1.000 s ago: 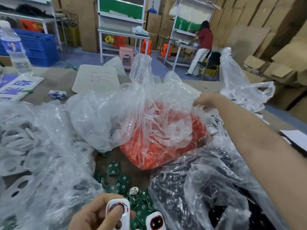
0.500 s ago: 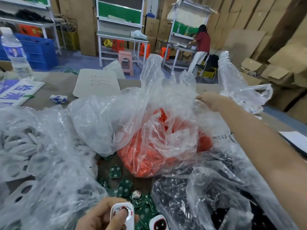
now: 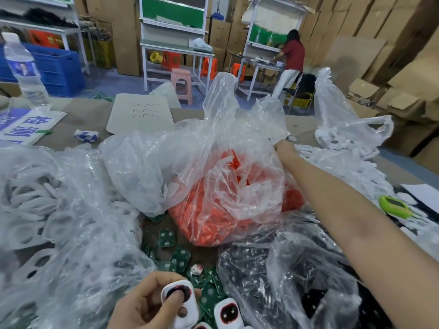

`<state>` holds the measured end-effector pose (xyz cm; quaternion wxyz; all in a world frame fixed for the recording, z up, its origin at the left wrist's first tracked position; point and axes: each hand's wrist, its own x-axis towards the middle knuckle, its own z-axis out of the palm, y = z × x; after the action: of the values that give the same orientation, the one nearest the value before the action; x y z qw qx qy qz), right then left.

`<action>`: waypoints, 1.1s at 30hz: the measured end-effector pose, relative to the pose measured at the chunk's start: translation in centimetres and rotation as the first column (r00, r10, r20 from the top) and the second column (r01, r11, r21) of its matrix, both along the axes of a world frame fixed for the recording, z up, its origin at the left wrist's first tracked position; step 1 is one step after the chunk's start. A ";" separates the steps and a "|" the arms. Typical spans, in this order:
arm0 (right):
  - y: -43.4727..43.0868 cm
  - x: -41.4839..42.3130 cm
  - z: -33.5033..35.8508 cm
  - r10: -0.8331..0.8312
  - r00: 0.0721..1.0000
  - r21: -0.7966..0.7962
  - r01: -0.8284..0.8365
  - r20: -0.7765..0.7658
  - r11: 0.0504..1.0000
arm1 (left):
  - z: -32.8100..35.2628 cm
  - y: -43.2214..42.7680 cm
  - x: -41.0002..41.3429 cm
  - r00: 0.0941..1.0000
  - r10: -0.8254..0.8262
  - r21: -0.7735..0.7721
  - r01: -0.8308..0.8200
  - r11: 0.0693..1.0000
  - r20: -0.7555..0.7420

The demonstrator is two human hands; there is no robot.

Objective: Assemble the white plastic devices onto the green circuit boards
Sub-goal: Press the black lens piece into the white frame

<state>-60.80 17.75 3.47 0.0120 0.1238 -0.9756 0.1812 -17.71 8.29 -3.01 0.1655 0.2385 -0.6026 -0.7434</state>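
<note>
At bottom edge, left hand (image 3: 142, 305) fingers clamped on a white device (image 3: 179, 302), thumb over its round window; green circuit boards (image 3: 180, 257) lie loose on desk (image 3: 88, 112) just beyond. Farther out, right hand (image 3: 283, 147) reaches behind orange-parts bag (image 3: 213, 210), fingers hidden by film, so can't tell grip. Risk: forearm snags bag film, tips parts onto boards.

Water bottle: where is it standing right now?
In the head view, the water bottle stands at the far left, just behind the blue-and-white sign, with the blue crate beyond it.
</note>
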 end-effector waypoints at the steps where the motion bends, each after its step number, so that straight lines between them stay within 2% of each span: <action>1: 0.3 -0.2 0.0 0.002 1.000 0.005 -0.002 -0.021 1.000 | 0.0 -0.2 0.0 1.000 -0.004 0.022 0.004 1.000 -0.008; 4: 1.0 0.5 0.1 0.009 0.999 -0.030 -0.010 -0.050 1.000 | -0.4 -0.4 -0.1 0.999 -0.044 -0.024 0.044 0.999 0.016; 7: 1.5 1.4 0.4 -0.004 0.994 -0.192 -0.017 -0.109 0.981 | 0.2 -0.6 0.2 0.997 -0.069 -0.117 0.072 0.991 0.032; 10: 1.9 2.6 1.7 0.008 0.984 -0.408 -0.080 -0.177 0.909 | 0.3 -0.6 0.2 0.995 -0.076 -0.145 0.084 0.986 0.062; 13: 2.4 4.6 4.0 0.024 0.962 -0.509 -0.165 -0.273 0.844 | 0.0 -0.9 0.2 0.994 -0.090 -0.182 0.101 0.978 0.067; 16: 3.1 6.3 5.1 0.050 0.946 -0.498 -0.212 -0.320 0.841 | -0.4 -0.8 0.3 0.993 -0.105 -0.178 0.113 0.978 0.050; 18: 3.9 6.9 4.8 -0.001 0.965 -0.509 -0.138 -0.263 0.850 | -0.5 -0.7 0.5 0.993 -0.114 -0.167 0.115 0.979 0.017; 22: 5.4 6.9 3.7 -0.137 0.987 -0.605 0.062 -0.079 0.794 | -0.4 -0.5 0.6 0.986 -0.161 -0.170 0.154 0.973 -0.030; 27: 5.3 6.0 3.5 -0.222 0.975 -0.577 0.187 0.010 0.795 | -0.4 -0.3 0.5 0.976 -0.200 -0.192 0.181 0.965 -0.089; 29: 4.9 6.2 4.0 -0.242 0.969 -0.550 0.180 -0.043 0.815 | -0.5 -0.4 0.5 0.979 -0.178 -0.174 0.158 0.972 -0.102; 31: 4.5 7.1 5.3 -0.191 0.972 -0.538 0.090 -0.135 0.838 | -0.7 -0.6 0.4 0.985 -0.147 -0.145 0.132 0.981 -0.096; 32: 4.2 8.2 6.1 -0.147 0.976 -0.594 0.022 -0.164 0.804 | -0.8 -0.6 0.4 0.986 -0.133 -0.129 0.120 0.984 -0.096; 33: 3.8 9.8 7.0 -0.093 0.983 -0.691 -0.045 -0.161 0.722 | -0.9 -0.7 0.3 0.987 -0.121 -0.118 0.109 0.987 -0.103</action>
<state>-50.98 21.52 10.44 0.1498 0.1137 -0.8336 0.5193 -17.39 7.60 -3.87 0.1681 0.1524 -0.6461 -0.7287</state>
